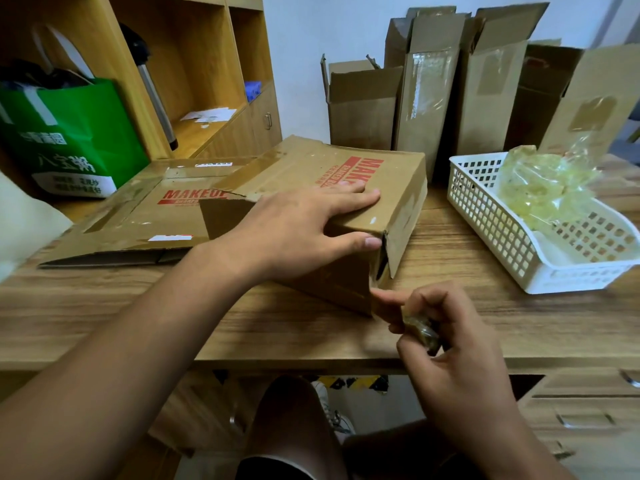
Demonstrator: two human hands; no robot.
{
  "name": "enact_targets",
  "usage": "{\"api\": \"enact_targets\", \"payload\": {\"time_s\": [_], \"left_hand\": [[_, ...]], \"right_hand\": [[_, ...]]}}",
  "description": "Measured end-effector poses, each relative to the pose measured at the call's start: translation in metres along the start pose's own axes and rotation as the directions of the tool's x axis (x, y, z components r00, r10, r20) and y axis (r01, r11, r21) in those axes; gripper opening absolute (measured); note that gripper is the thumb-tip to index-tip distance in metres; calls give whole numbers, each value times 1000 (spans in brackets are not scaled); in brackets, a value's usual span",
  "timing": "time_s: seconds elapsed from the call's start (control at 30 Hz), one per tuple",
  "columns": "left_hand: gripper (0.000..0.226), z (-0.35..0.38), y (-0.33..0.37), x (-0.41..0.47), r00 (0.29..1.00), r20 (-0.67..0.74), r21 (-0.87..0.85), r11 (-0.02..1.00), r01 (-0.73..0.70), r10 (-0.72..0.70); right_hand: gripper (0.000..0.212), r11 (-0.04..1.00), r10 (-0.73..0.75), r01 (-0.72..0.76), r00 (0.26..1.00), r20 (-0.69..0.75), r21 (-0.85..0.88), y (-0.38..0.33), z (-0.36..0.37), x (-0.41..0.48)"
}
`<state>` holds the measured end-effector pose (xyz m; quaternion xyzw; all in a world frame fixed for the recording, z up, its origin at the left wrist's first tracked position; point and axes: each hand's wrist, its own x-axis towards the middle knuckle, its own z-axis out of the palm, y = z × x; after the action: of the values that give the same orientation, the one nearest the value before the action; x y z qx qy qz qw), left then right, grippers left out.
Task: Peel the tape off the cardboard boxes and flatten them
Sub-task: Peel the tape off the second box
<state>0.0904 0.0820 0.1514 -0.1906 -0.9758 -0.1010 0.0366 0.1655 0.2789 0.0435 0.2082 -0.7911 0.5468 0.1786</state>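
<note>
Fig. View from the head camera over a wooden desk (138, 313). The cardboard box (329, 164) lies at mid-desk, its left end overlapping a flattened box (145, 213) that lies to the left. The left hand (304, 230) presses on the box top with its fingers straight and spread and the thumb on the near edge. It covers part of the red print. The right hand (446, 341) is curled round a wad of tape (420, 329), its index finger stretched out to the box's lower near corner.

To the right, apart from the box, stands a white basket (485, 209) holding peeled tape (543, 181). Behind, upright boxes (429, 91) line the wall. A green bag (69, 133) stands at far left against a shelf unit (194, 64).

The box's right end flap stands ajar. Any tape at that corner is hard to make out, and the right hand is blurred. The bag is cut off by the left frame edge.

Bare desk lies between the box and the basket. The right hand hangs over the desk's front edge.
</note>
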Motion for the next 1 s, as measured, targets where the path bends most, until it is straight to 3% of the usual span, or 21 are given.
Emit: {"api": "enact_targets", "payload": {"time_s": [0.37,0.73,0.9,1.0], "left_hand": [[74,4,-1,2,999,-39,-7,1000,2,-3],[79,8,1,2,996,-93,14,1000,12,-10],[81,11,1,2,993,-117,-6,1000,12,-12],[76,5,-6,1,997,-74,-23,1000,-11,9]], "right_hand": [[40,999,-41,41,999,-10,6,-8,18,2],[38,996,-35,20,986,163,89,-17,37,-3],[38,980,-24,6,996,85,201,-16,26,-2],[24,984,-36,30,999,30,176,-20,19,-1]]}}
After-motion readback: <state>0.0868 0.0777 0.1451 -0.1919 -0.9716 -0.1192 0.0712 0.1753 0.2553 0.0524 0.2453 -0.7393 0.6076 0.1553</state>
